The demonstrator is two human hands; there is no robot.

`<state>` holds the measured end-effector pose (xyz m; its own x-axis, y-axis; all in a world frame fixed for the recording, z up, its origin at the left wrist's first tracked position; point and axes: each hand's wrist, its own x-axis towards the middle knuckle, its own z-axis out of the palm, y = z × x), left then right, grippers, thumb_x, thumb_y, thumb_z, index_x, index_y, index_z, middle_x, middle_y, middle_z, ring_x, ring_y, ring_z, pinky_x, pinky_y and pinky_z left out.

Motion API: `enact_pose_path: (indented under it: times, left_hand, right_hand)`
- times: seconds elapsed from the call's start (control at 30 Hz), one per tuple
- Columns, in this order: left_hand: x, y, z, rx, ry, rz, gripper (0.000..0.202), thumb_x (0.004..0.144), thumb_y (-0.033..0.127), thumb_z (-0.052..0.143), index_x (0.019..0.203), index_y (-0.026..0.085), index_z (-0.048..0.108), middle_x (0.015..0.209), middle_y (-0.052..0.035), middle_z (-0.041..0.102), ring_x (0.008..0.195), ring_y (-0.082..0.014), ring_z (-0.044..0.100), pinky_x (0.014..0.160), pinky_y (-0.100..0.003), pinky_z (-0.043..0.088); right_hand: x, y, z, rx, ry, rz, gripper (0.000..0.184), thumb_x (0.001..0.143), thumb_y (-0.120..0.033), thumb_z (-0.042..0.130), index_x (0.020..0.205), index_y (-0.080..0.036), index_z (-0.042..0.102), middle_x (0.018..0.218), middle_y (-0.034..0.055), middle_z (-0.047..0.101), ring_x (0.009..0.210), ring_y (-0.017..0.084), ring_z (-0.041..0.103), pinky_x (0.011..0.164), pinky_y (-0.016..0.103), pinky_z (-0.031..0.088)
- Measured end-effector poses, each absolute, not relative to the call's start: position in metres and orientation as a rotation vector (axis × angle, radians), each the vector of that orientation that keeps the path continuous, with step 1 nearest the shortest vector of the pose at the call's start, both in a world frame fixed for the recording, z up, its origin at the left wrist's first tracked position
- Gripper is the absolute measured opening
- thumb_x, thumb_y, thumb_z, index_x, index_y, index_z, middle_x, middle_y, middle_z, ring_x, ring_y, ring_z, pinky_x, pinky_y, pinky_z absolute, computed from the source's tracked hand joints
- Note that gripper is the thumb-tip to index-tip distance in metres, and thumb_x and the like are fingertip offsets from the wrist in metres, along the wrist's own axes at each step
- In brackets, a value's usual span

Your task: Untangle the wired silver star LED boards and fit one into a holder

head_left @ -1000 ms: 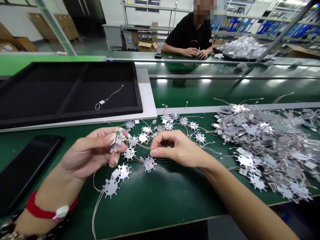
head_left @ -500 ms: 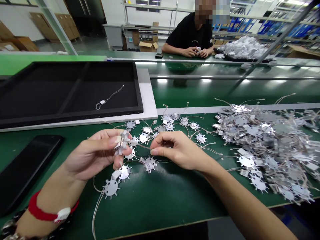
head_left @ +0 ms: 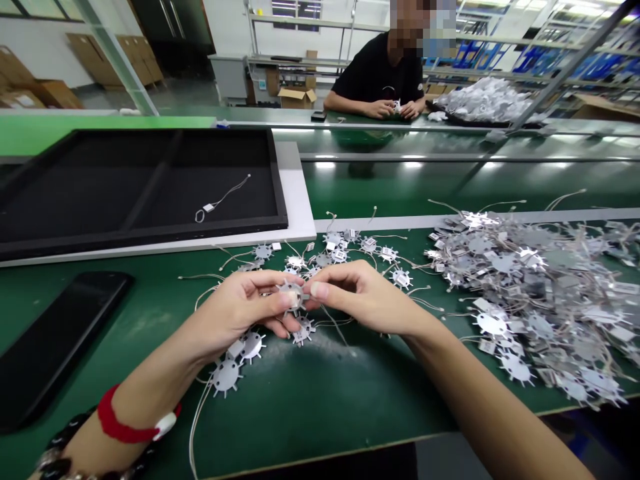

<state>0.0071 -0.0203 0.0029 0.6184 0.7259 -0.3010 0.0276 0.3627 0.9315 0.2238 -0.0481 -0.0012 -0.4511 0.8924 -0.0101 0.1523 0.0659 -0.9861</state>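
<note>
Between the thumb and fingers of my left hand [head_left: 235,310] is a small round spiked metal disc [head_left: 296,292], its flat face partly covered by the thumb. My right hand [head_left: 367,297] is closed in a pinch at the disc's right edge, thumb against forefinger; the exact spot is partly hidden. A thin pale wire [head_left: 339,328] hangs below the right fingers toward the table. Under and behind my hands lie several similar spiked discs with wires, such as one disc [head_left: 226,377] at the near left and another disc [head_left: 401,277] at the right.
A big heap of spiked discs [head_left: 540,307] covers the right side of the green table [head_left: 350,413]. At left lie a black phone [head_left: 63,340] and a black tray [head_left: 285,217] holding one wired piece [head_left: 208,208]. Across the bench, a co-worker [head_left: 380,73] sits near a white pile [head_left: 485,100].
My left hand has moved right with the disc, up against my right hand. My right fingers have gone from the wire to the disc's edge, and the wire now hangs down.
</note>
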Motion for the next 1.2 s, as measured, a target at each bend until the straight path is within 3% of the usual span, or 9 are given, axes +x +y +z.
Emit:
enact_pose_path:
  times: [0.13, 0.33, 0.5, 0.67, 0.73, 0.9, 1.03, 1.2]
  left_hand:
    - [0.013, -0.024, 0.001, 1.163, 0.836, 0.548, 0.040, 0.080, 0.031, 0.082, 0.110, 0.011, 0.065, 0.069, -0.0042, 0.075, 0.062, -0.0154, 0.073, 0.056, -0.015, 0.061]
    - [0.017, -0.030, -0.003, 1.189, 0.870, 0.638, 0.047, 0.077, 0.039, 0.083, 0.111, 0.014, 0.060, 0.063, -0.0004, 0.069, 0.057, -0.0158, 0.070, 0.053, -0.019, 0.059]
    - [0.020, -0.036, 0.001, 1.190, 0.985, 0.890, 0.057, 0.078, 0.050, 0.078, 0.121, 0.019, 0.057, 0.079, -0.0017, 0.068, 0.055, -0.0155, 0.065, 0.046, -0.022, 0.055]
    - [0.003, -0.026, -0.001, 1.209, 1.026, 1.079, 0.045, 0.080, 0.055, 0.074, 0.109, 0.022, 0.063, 0.072, 0.0001, 0.064, 0.054, -0.0159, 0.057, 0.047, -0.024, 0.051]
    - [-0.004, -0.021, 0.000, 1.149, 1.012, 1.221, 0.033, 0.083, 0.050, 0.073, 0.101, 0.024, 0.063, 0.065, 0.0033, 0.060, 0.054, -0.0150, 0.053, 0.049, -0.023, 0.050]
    - [-0.006, -0.017, 0.008, 1.041, 0.987, 1.448, 0.007, 0.093, 0.029, 0.060, 0.096, 0.024, 0.064, 0.060, 0.0050, 0.054, 0.054, -0.0129, 0.047, 0.052, -0.021, 0.043]
    - [-0.005, -0.015, 0.008, 1.067, 0.986, 1.444, 0.007, 0.089, 0.026, 0.065, 0.095, 0.022, 0.065, 0.061, 0.0049, 0.056, 0.055, -0.0128, 0.047, 0.051, -0.021, 0.041]
    - [-0.003, -0.013, 0.001, 1.110, 0.973, 1.415, 0.015, 0.085, 0.031, 0.068, 0.095, 0.020, 0.066, 0.062, 0.0043, 0.055, 0.055, -0.0144, 0.047, 0.051, -0.024, 0.041]
  right_hand:
    - [0.222, -0.047, -0.004, -1.044, -1.542, 1.624, 0.028, 0.085, -0.045, 0.073, 0.082, -0.017, 0.072, 0.072, -0.0001, 0.068, 0.066, 0.011, 0.062, 0.066, 0.024, 0.050]
    - [0.223, -0.046, -0.005, -1.018, -1.483, 1.665, 0.025, 0.080, -0.039, 0.079, 0.078, -0.016, 0.071, 0.072, -0.0001, 0.069, 0.065, 0.010, 0.061, 0.065, 0.023, 0.049]
    - [0.228, -0.041, -0.007, -1.043, -1.257, 1.699, 0.034, 0.069, -0.046, 0.085, 0.072, -0.015, 0.071, 0.067, 0.0011, 0.069, 0.062, 0.011, 0.063, 0.064, 0.025, 0.051]
    - [0.236, -0.028, -0.012, -1.127, -1.162, 1.431, 0.050, 0.069, -0.065, 0.074, 0.074, -0.016, 0.065, 0.069, 0.0031, 0.069, 0.058, 0.012, 0.063, 0.063, 0.028, 0.054]
    - [0.244, -0.021, -0.011, -1.189, -1.146, 1.268, 0.053, 0.075, -0.067, 0.068, 0.079, -0.015, 0.064, 0.075, 0.0050, 0.069, 0.061, 0.012, 0.063, 0.066, 0.029, 0.055]
    - [0.287, -0.015, -0.002, -1.458, -1.116, 0.795, 0.038, 0.098, -0.050, 0.053, 0.104, -0.014, 0.063, 0.100, 0.0063, 0.068, 0.083, 0.016, 0.066, 0.078, 0.035, 0.056]
    - [0.326, -0.017, 0.001, -1.769, -1.145, 0.570, 0.031, 0.097, -0.039, 0.060, 0.116, -0.015, 0.063, 0.116, 0.0079, 0.065, 0.101, 0.022, 0.065, 0.087, 0.042, 0.056]
    - [0.344, -0.022, -0.001, -2.077, -1.219, 0.507, 0.034, 0.096, -0.038, 0.062, 0.121, -0.015, 0.062, 0.122, 0.0078, 0.064, 0.105, 0.025, 0.065, 0.088, 0.043, 0.057]
